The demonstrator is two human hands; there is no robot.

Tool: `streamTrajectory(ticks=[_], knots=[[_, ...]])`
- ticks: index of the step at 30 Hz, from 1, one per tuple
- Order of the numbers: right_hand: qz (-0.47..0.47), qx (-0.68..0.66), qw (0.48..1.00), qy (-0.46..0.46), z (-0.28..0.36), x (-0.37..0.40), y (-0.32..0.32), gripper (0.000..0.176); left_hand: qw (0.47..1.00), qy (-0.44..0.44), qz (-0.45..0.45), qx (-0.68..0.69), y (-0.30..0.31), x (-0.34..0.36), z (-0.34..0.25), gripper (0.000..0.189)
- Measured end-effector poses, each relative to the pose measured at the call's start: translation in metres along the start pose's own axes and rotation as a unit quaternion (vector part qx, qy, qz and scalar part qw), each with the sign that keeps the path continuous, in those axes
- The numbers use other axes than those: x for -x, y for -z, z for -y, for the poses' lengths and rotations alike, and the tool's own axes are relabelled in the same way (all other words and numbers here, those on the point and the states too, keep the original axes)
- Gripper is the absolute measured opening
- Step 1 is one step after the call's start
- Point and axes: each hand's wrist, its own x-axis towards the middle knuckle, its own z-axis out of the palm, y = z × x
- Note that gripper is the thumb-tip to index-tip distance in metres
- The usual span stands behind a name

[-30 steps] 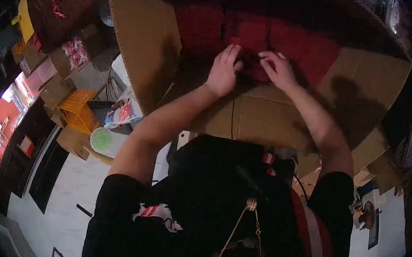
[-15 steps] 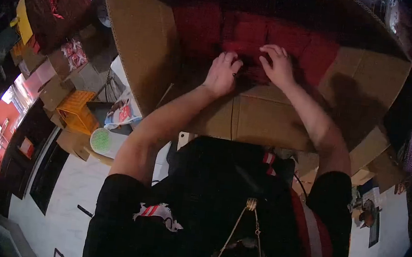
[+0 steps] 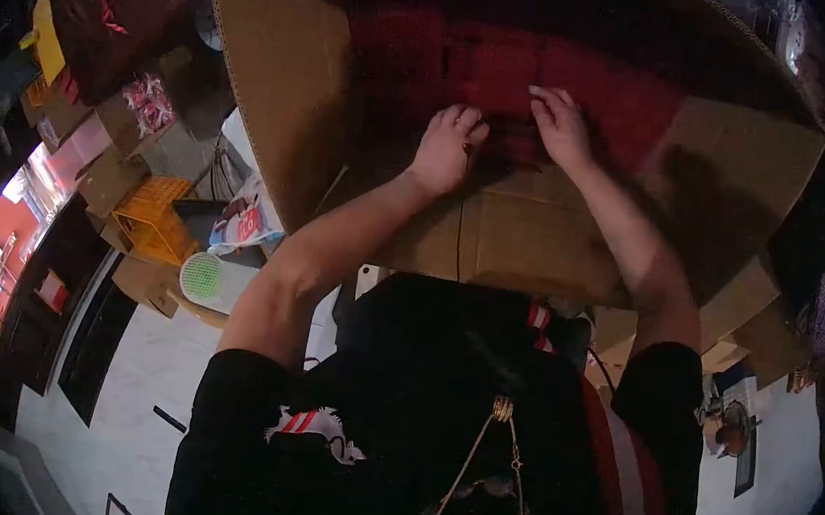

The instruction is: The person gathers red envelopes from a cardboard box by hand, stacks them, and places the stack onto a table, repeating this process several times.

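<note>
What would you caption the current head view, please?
Two bare hands over dark red material inside an open cardboard box.

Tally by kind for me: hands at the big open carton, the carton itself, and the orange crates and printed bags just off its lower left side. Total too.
Hands (left hand, right hand): 2
Open cardboard carton: 1
Orange crate: 1
Printed plastic bag: 1
Total: 5

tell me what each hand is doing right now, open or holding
Left hand: fingers curled; whether it grips anything can't be told.
Right hand: loosely open, nothing visible in it.
</note>
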Motion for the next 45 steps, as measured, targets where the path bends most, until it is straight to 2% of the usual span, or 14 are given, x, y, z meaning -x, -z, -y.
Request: streamTrajectory(ticks=[5,6,11,16,18,19,22,24,25,28,34,36,43,45], knots=[[0.106,0.161,0.981,-0.024,-0.008,-0.006,0.001,0.037,0.997,-0.051,-0.054,-0.034,-0.006,0.001,0.001,0.026],[0.029,0.146,0.988,0.036,-0.008,-0.002,-0.006,0.037,0.998,-0.035,0.001,-0.048,-0.006,0.001,0.003,0.032],[0.067,0.108,0.992,0.002,-0.010,0.009,-0.003,0.039,0.991,0.021,0.112,-0.069,-0.010,0.001,0.003,0.047],[0.044,0.154,0.986,0.046,-0.007,0.023,-0.005,0.036,0.996,-0.019,0.052,-0.077,-0.012,0.001,0.006,0.041],[0.053,0.125,0.990,0.042,-0.003,0.023,-0.001,0.031,0.994,-0.013,-0.094,-0.055,-0.016,0.000,0.002,0.038],[0.070,0.124,0.989,0.038,-0.001,0.023,0.002,0.030,0.994,-0.013,-0.093,-0.055,-0.017,0.001,0.005,0.038],[0.089,0.129,0.987,0.028,0.000,0.024,0.004,0.028,0.988,-0.076,-0.066,-0.113,-0.034,0.004,0.025,0.039],[0.049,0.073,0.994,0.060,-0.012,0.024,-0.004,0.029,0.992,0.004,0.059,0.115,-0.050,0.008,0.037,0.038],[0.040,0.100,0.992,0.069,-0.006,0.021,-0.001,0.031,0.992,0.005,0.059,0.115,-0.037,0.005,0.027,0.038],[0.042,0.127,0.987,0.093,-0.009,0.015,-0.007,0.033,0.995,-0.023,0.040,-0.091,-0.021,0.004,0.014,0.039],[0.073,0.119,0.988,0.067,0.001,0.017,-0.001,0.033,0.978,0.092,0.123,0.141,-0.043,0.001,0.030,0.050],[0.075,0.087,0.992,0.052,0.004,0.019,0.000,0.031,0.996,0.039,0.037,-0.069,-0.009,-0.003,0.001,0.058],[0.126,0.031,0.990,-0.056,0.016,0.011,0.003,0.045,0.953,0.081,0.234,-0.176,-0.008,-0.015,-0.003,0.070],[0.139,0.026,0.987,-0.078,0.016,0.005,0.001,0.054,0.964,0.060,0.163,-0.201,-0.010,-0.011,-0.007,0.059]])
